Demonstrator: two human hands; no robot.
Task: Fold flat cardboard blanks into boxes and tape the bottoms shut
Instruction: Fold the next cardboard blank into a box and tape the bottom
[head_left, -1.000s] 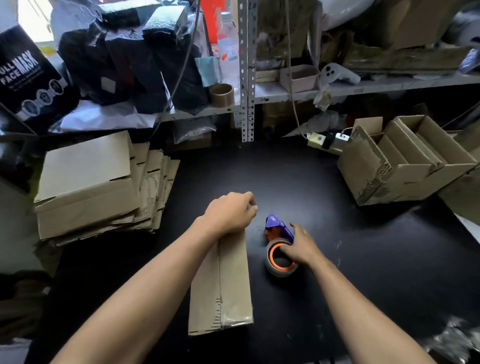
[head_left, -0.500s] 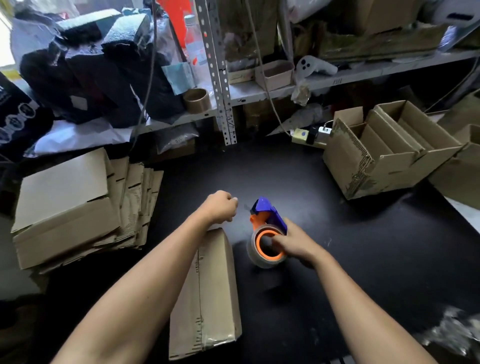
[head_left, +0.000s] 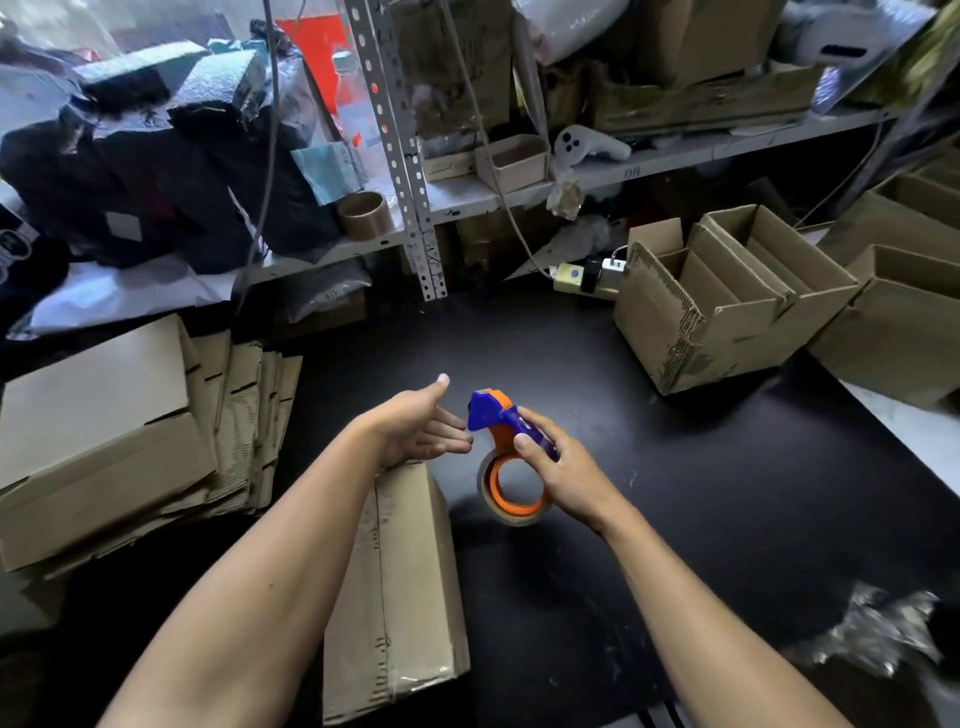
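Folded box (head_left: 400, 587) lies on black table (head_left: 727, 467), long axis running away from the person, taped seam up, under the left forearm. Left hand (head_left: 415, 428) hovers over its far end, fingers spread wide, holding nothing. Right hand (head_left: 558, 467) grips tape dispenser (head_left: 506, 457) by the handle, lifted just right of the box's far corner; blue cutter head points toward the left palm. Judged: left hand nearer the box. Flat blanks (head_left: 156, 431) stacked at left; finished boxes (head_left: 727, 296) far right; cluttered shelf (head_left: 519, 182) behind
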